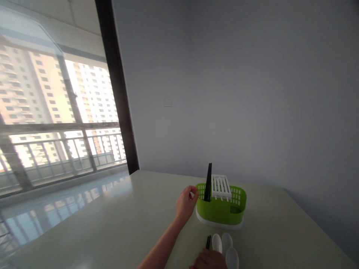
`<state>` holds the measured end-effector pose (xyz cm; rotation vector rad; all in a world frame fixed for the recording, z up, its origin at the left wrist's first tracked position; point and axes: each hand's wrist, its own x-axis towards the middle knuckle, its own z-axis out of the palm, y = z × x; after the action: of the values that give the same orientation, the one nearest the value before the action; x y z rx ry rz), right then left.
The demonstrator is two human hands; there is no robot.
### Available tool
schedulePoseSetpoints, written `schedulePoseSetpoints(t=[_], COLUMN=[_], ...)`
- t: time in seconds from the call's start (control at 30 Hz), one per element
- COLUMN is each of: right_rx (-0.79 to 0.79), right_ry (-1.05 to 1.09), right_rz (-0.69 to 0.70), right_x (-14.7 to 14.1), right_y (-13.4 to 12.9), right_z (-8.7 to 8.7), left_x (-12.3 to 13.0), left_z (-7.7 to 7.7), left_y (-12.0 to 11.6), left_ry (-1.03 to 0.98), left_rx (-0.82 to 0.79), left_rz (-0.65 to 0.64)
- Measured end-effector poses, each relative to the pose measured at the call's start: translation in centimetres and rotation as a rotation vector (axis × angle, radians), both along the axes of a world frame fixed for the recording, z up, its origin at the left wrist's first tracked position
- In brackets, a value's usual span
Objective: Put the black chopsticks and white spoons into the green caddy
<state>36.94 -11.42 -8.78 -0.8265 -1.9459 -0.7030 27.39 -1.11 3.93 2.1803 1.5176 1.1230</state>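
From my remote seat, I see the table (134, 228) filling most of the lower view, with a plain wall (252, 93) behind it. The green basket (213, 213) stands upright toward the table's far side, in its white base (206, 222).

The left hand (185, 203) is at the basket's left end, its fingers curled toward the thumb. I can't tell whether they touch the rim or pinch anything. The right hand (209, 259) is low at the bottom edge, folded and partly cut off; I can't tell whether it grips anything underneath.

A white slotted rack (221, 185) sits across the middle of the basket, and tall black chopsticks (208, 183) stand slightly tilted in the compartment to its left. Three pale spoons (217, 242) lie on the table in front, close to the right hand, and dark stick tips (208, 242) poke out just beyond that hand.

I judge the step in hand as the left hand working at the chopstick compartment. From here, I think a next move calls for keeping its fingers clear of the upright sticks, and the right hand clear of the spoons.
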Motion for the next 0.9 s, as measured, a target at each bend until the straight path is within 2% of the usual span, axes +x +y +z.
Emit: schedulePoseSetpoints(t=[0.17, 0.23, 0.3, 0.4, 0.5, 0.63, 0.77, 0.9], right_rx=[0.023, -0.001, -0.056, -0.13, -0.196, -0.251, -0.285, -0.307], right_ry=[-0.019, -0.005, 0.0, 0.007, 0.014, -0.007, -0.046, -0.061], right_rz=[0.091, 0.105, 0.108, 0.117, 0.095, 0.042, 0.062, 0.075], right_x=[-0.5, -0.7, -0.9, -0.9, -0.7, -0.2, -0.2, -0.2], right_y=[-1.5, -2.3, -3.0, -3.7, -3.9, -3.8, -3.8, -3.8], right_z=[2.0, 2.8, 3.5, 4.1, 4.1, 3.8, 3.8, 3.8], left_x=[-4.2, -5.1, -5.2, -4.6, -4.0, -4.4, -5.4, -6.3], left_z=[-6.0, -7.5, -8.3, -8.3, -7.7, -7.1, -6.8, -6.6], left_y=[-7.4, -9.7, -11.4, -12.7, -13.0, -12.4, -11.7, -11.1], left_ry=[0.254, 0.406, 0.529, 0.595, 0.615, 0.666, 0.713, 0.722], left_rx=[-0.249, -0.374, -0.478, -0.517, -0.497, -0.475, -0.476, -0.492], left_rz=[-0.106, -0.172, -0.214, -0.207, -0.171, -0.053, 0.088, 0.147])
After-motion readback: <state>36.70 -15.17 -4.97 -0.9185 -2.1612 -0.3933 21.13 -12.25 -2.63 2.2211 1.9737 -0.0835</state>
